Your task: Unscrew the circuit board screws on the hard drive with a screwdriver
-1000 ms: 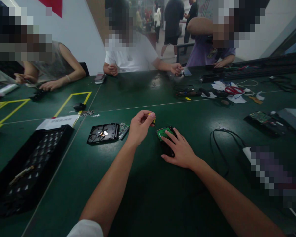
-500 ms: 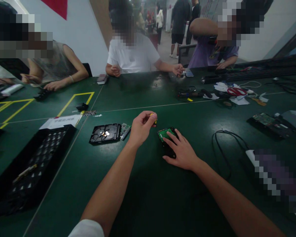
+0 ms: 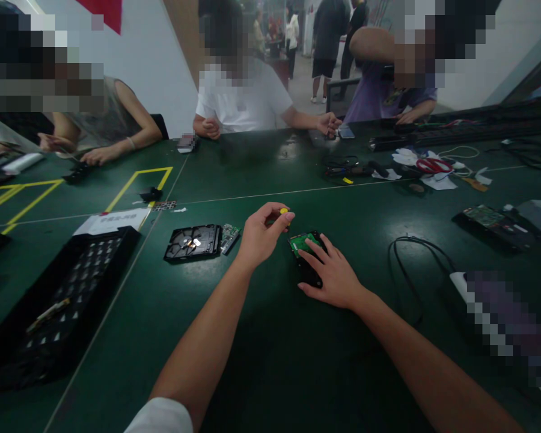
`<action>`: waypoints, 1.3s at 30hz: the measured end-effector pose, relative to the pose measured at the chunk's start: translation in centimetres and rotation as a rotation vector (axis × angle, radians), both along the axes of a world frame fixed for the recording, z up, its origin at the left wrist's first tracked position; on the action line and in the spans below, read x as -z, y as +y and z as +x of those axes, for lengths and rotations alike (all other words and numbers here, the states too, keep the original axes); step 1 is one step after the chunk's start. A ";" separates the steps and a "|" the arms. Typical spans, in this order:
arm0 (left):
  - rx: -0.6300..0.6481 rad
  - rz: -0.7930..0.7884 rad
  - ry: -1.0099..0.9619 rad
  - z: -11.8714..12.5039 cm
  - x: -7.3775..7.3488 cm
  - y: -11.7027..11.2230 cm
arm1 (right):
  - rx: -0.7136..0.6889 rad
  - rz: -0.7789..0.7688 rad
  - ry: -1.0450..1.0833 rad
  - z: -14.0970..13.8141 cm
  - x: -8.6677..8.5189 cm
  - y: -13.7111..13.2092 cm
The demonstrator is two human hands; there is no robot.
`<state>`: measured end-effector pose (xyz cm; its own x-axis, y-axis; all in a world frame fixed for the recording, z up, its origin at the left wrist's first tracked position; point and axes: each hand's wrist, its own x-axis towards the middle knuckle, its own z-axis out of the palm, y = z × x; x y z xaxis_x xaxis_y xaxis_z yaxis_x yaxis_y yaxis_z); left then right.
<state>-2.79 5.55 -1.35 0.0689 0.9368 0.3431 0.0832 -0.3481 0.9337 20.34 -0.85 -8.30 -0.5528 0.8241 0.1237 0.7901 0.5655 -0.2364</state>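
Note:
A hard drive (image 3: 301, 243) with a green circuit board lies on the green table in front of me. My right hand (image 3: 333, 267) rests flat on it with spread fingers, covering much of its right side. Just above the drive's upper left corner, my left hand (image 3: 264, 234) is closed in a pinch on a small yellow-topped tool (image 3: 284, 211), which looks like a screwdriver. Its lower end is mostly hidden by the fingers. Left of that hand are an opened black drive case (image 3: 193, 243) and a loose circuit board (image 3: 229, 238).
A long black tray (image 3: 72, 288) holding small parts stands at the left. To the right lie a looped black cable (image 3: 392, 258), another drive (image 3: 496, 225) and a blurred-out object (image 3: 505, 313). Co-workers (image 3: 243, 99) sit across the table, near tools and wires (image 3: 351, 168).
My left thumb and fingers have shifted slightly around the yellow-topped tool, and more of its yellow top shows. My right hand stays on the hard drive.

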 end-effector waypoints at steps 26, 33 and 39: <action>0.008 0.020 0.053 0.5 0.3 -0.3 | -0.005 0.037 -0.008 -0.1 0.2 0.0; 0.154 -0.016 -0.056 0.2 0.2 -0.2 | -0.007 0.038 -0.012 -0.1 0.2 0.0; 0.241 -0.101 -0.157 0.0 0.1 -0.2 | -0.011 0.047 0.014 -0.1 0.1 0.0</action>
<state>-2.79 5.34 -1.45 0.2468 0.9298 0.2731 -0.1382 -0.2451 0.9596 20.23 -0.89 -8.38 -0.5599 0.8110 0.1696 0.7805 0.5850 -0.2205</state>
